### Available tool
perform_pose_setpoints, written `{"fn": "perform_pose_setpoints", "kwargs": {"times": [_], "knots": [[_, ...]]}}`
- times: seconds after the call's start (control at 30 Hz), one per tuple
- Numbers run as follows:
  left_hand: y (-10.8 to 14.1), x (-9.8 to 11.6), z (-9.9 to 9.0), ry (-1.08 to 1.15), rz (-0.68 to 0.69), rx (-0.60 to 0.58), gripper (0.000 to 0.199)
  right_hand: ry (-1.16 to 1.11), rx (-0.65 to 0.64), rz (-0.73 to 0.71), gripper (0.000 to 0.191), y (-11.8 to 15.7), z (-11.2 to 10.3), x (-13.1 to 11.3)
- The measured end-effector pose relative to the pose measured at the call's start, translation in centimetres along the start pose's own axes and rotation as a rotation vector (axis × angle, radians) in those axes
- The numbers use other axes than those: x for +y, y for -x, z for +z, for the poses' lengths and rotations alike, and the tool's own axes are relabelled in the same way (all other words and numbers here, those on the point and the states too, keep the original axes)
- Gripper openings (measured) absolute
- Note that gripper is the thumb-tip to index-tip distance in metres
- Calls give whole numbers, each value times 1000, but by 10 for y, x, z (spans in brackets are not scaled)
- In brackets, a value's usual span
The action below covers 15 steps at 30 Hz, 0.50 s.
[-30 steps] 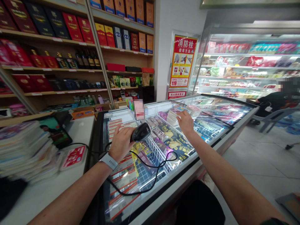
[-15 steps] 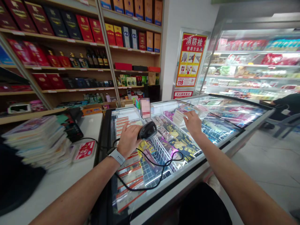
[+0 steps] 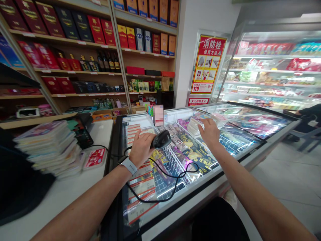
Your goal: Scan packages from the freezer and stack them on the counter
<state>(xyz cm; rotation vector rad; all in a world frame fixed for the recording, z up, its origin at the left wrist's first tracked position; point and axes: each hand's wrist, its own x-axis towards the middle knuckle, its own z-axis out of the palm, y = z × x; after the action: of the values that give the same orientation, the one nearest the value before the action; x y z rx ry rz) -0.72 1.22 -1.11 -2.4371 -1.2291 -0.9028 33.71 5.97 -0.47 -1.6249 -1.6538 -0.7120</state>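
Note:
My left hand [image 3: 141, 147], with a pale-banded watch on its wrist, is closed round a black handheld barcode scanner [image 3: 162, 140]. The scanner's head points right, above the glass lid of a chest freezer [image 3: 147, 221]. Its black cable [image 3: 173, 192] loops over the glass. My right hand [image 3: 210, 132] is at the right side of a stack of white card-like packs [image 3: 193, 126] on the freezer top. Its thumb and fingers are apart and bent a little; whether the fingertips touch the packs is hard to see. Price labels [image 3: 141, 184] lie in a column at the glass's left side.
A taller stack of flat packs [image 3: 47, 144] stands on the white counter [image 3: 100, 134] at left, beside a red-and-white pack [image 3: 94, 158] and a dark device [image 3: 81, 134]. Shelves of boxed bottles [image 3: 82, 57] line the back. A seated person's dark sleeve [image 3: 311, 110] shows far right.
The whole view has shifted slightly, so things sit further right in the picture. Both hands keep nearly the same places, the left still round the scanner and the right still by the stack.

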Motion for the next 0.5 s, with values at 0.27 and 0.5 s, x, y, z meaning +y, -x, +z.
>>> {"fn": "perform_pose_setpoints", "kwargs": {"times": [0.27,0.5], "knots": [[2,1,4,15,-6,-18,38,-217,116,-177,31,-14,-25,-60],[4,0,7,-24,2,-2,35,-487,79,-418,28,-10,-60,-173]]}}
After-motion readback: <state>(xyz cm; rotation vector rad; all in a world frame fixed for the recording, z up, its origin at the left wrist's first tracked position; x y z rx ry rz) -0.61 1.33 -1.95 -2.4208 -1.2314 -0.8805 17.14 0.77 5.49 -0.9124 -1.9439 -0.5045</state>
